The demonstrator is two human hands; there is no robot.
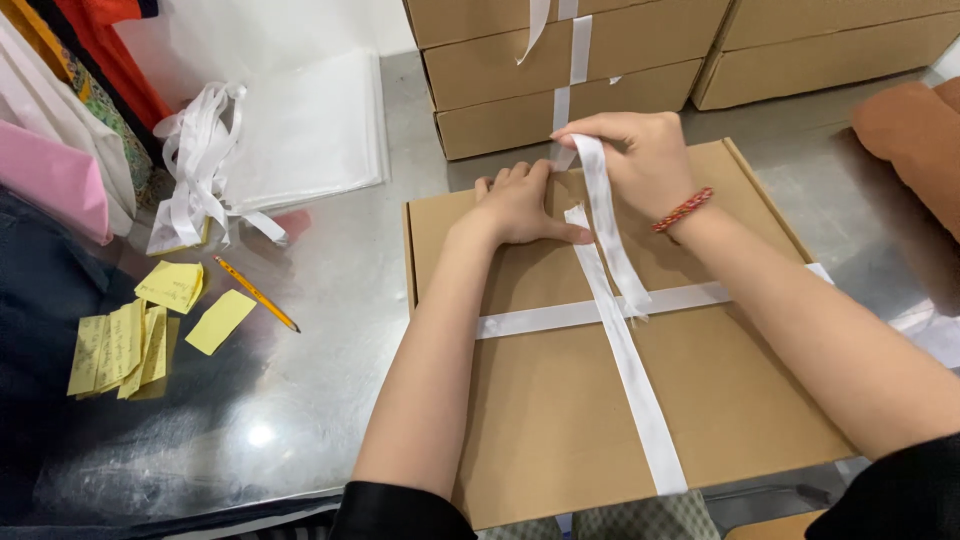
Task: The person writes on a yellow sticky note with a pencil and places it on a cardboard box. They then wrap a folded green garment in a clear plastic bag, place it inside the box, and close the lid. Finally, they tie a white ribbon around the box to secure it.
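- far left edge: hanging fabrics, pink cloth (pixel 50 175) and red and patterned pieces above it, dark material below
- yellow paper slips (pixel 125 345) scattered on the shiny metal table (pixel 330 290), some in a fanned pile, one lying alone to the right of the pile
- yellow pencil (pixel 256 294) lies diagonal just right of the slips, not touching them
- behind that, bundle of white ribbon strips (pixel 200 160) beside a stack of folded white sheets (pixel 310 130)
- left hand (pixel 520 205) flat on top of the brown cardboard box (pixel 560 420), fingers together and pointing to the far edge, thumb out, pressing down right beside the white ribbon (pixel 640 400); nothing pinched in it
- box sits centre of table, closed, ribbon crossed over the lid: one band runs side to side, one runs near to far, crossing near the middle
- right hand (pixel 640 160) above the far edge of the box, fingers closed, pinching the loose end of the ribbon; that end hangs back down over the lid to the crossing
- red braided bracelet (pixel 683 210) on the right wrist, black sleeves on both arms
- stacked cardboard boxes (pixel 570 70) behind, one with white ribbon down its front; more to the right
- far right: brown-orange cloth (pixel 910 140) on the table edge
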